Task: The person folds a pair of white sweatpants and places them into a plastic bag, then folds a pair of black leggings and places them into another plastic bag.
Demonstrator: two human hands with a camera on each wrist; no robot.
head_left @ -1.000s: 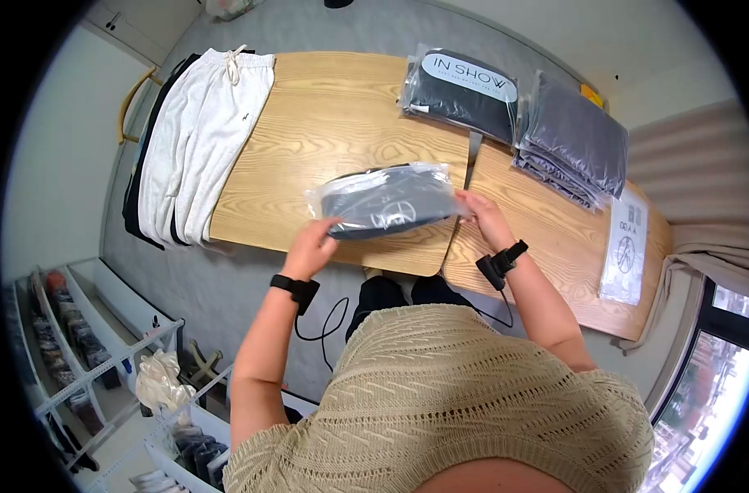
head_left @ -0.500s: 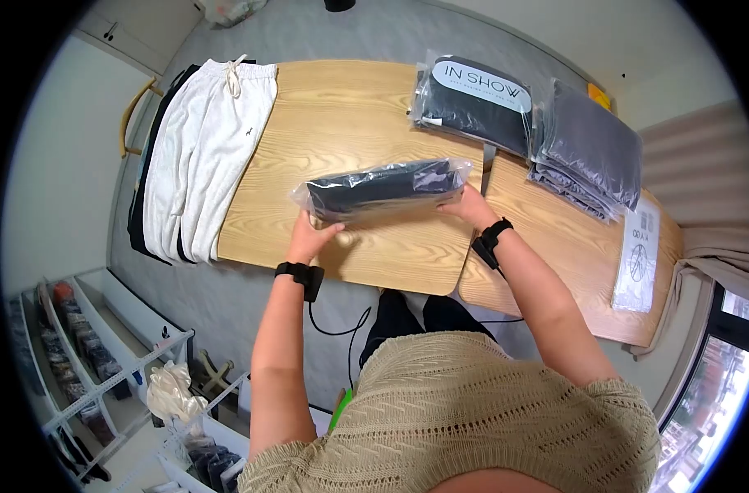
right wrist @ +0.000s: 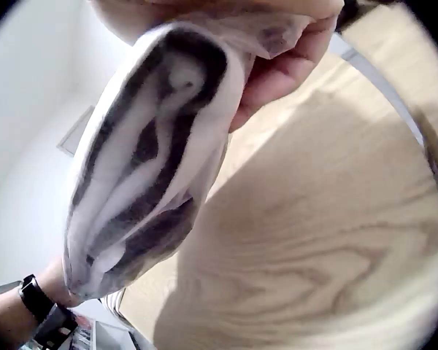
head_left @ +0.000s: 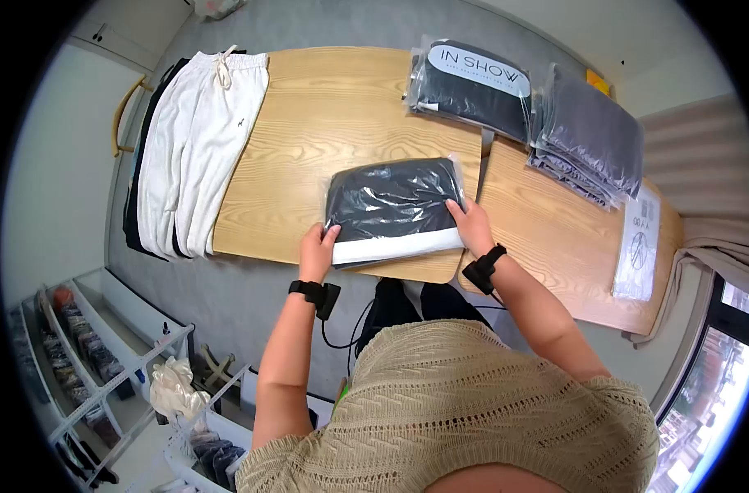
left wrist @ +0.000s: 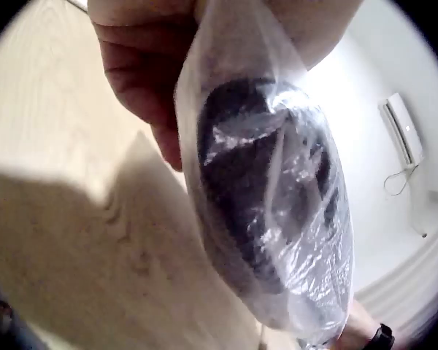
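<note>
Two hands on one packet [head_left: 395,201]: dark folded cloth in clear plastic, a white band along its near side. It's at the near right corner of the tabletop [head_left: 325,107], over the near edge. Shadows on the wood in both wrist views make me judge it lifted; full clearance I cannot tell.

Left hand [head_left: 315,251] pinches the left end, thumb on top, other fingers curled beneath. Right hand [head_left: 473,226] does likewise at the right end. Neither spread wide; both grips full of packet.

Handling, my judgement: light to moderate weight, soft, likely to sag mid-span if taken by one end. Plastic glossy, so slippery; the loose film at the ends could slide over the cloth. I'd take hold at both short ends, deep enough to catch the folded cloth too. Cloth not fragile; film might tear under a hard pinch.

Around it: pale trousers [head_left: 193,156] along the left edge, a labelled packet [head_left: 469,90] at the far right corner, grey packets [head_left: 592,123] on the second tabletop [head_left: 539,222].
</note>
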